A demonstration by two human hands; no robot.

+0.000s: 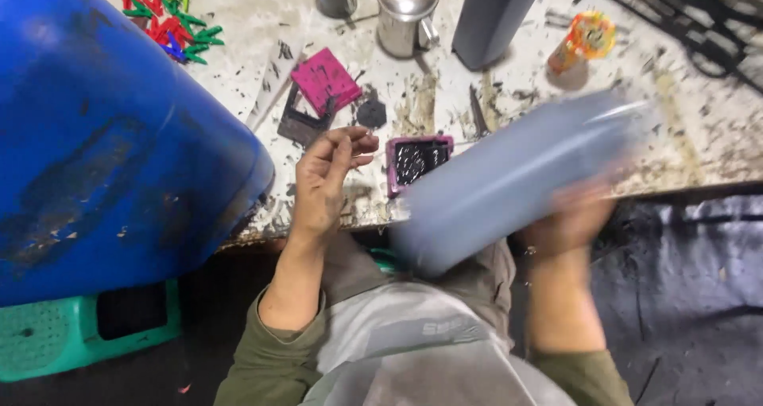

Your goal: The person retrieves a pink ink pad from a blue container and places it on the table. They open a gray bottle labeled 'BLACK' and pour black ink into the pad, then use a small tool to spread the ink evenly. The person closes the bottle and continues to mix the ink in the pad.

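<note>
Paint-spattered workbench (699,135) ahead. My right hand (568,223) clamps the blurred grey bottle (517,183), long axis slanting from low left near my lap up to the right. My left hand (326,179) is empty, fingers loosely curled, beside the pink-rimmed tray (391,167). Farther: magenta block (324,78), metal jug (405,12), coloured clips (179,20). Blue barrel (103,135) on my left.

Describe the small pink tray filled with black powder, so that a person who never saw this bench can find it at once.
Start at the stained white workbench and follow its near edge rightward from the big blue plastic drum. The small pink square tray lies there, between the empty left hand and the blurred grey bottle. Unlike the closed pink box farther back, it is open and holds black powder.
</note>
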